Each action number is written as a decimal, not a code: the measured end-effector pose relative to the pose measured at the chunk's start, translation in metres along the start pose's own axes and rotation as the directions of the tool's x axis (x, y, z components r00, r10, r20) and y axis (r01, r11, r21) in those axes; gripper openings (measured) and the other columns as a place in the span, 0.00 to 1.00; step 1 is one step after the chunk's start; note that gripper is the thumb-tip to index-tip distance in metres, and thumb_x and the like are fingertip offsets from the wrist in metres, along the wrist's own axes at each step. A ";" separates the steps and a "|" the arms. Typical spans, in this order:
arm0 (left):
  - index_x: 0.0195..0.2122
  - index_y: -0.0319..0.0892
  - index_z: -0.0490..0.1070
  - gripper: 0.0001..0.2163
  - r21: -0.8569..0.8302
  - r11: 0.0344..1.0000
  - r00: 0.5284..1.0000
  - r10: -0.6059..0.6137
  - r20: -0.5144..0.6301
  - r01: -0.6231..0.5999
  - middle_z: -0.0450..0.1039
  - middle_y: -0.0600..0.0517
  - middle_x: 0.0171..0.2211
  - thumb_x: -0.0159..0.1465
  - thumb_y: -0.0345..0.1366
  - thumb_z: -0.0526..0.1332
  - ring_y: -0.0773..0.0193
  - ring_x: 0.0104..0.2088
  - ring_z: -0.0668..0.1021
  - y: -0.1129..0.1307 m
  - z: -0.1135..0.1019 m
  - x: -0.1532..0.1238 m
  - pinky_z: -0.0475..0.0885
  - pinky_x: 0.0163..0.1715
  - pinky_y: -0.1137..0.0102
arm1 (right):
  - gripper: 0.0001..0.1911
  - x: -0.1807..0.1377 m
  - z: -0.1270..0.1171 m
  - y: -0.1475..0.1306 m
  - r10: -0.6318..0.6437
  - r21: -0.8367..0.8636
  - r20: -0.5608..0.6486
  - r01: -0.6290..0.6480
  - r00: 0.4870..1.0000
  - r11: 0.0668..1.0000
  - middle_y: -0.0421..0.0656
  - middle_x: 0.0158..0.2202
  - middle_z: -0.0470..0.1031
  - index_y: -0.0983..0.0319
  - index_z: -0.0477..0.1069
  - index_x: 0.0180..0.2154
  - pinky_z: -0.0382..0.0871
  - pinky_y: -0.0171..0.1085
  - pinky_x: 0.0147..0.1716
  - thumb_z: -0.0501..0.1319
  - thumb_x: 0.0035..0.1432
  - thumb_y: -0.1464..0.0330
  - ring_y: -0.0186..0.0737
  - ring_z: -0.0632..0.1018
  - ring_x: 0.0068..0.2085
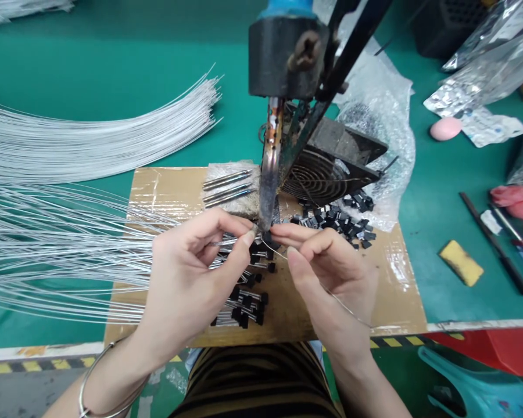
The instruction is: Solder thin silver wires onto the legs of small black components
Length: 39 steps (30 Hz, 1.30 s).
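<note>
The metal tip of a soldering iron (pixel 269 191) points down between my hands. Just left of the tip, my left hand (pixel 196 264) is closed, thumb and forefinger pinching something small that the fingers mostly hide. My right hand (pixel 333 270) is closed on a thin solder wire (pixel 273 249), which runs from beneath the tip and across the palm. The right fingertips are beside a small black piece under the tip. White wires (pixel 131 244) stretch in from the left, and several of their ends with black connectors (pixel 248 305) lie below my hands.
Loose black connectors (pixel 331 223) lie piled on the cardboard (pixel 392 278). A dark fan (pixel 322 174) stands behind the iron. Metal rods (pixel 229 188) rest on a pad. Another white wire bundle (pixel 113 142) lies at the back left, a yellow sponge (pixel 461 262) at right.
</note>
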<state>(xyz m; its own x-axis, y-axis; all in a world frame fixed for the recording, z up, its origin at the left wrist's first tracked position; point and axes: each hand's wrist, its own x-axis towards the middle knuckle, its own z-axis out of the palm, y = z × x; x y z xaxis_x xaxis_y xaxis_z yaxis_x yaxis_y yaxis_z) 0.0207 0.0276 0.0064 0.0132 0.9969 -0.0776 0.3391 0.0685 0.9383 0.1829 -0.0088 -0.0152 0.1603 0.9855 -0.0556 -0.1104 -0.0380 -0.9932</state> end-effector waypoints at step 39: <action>0.33 0.45 0.79 0.04 0.057 0.995 0.996 0.084 -0.003 -0.084 0.84 0.56 0.35 0.64 0.29 0.69 0.68 0.33 0.82 -0.004 -0.001 -0.002 0.73 0.30 0.76 | 0.10 -0.006 0.003 0.013 -0.192 -0.106 -0.016 0.189 0.981 0.976 0.41 0.51 0.85 0.58 0.73 0.35 0.78 0.41 0.55 0.64 0.67 0.78 0.40 0.85 0.51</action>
<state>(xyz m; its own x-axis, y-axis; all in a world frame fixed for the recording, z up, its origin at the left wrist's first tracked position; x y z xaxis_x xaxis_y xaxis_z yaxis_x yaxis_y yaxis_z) 0.0183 0.0253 0.0029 0.0387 0.9992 0.0026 0.3898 -0.0175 0.9207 0.1779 -0.0144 -0.0275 0.1941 0.9717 0.1347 0.0263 0.1321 -0.9909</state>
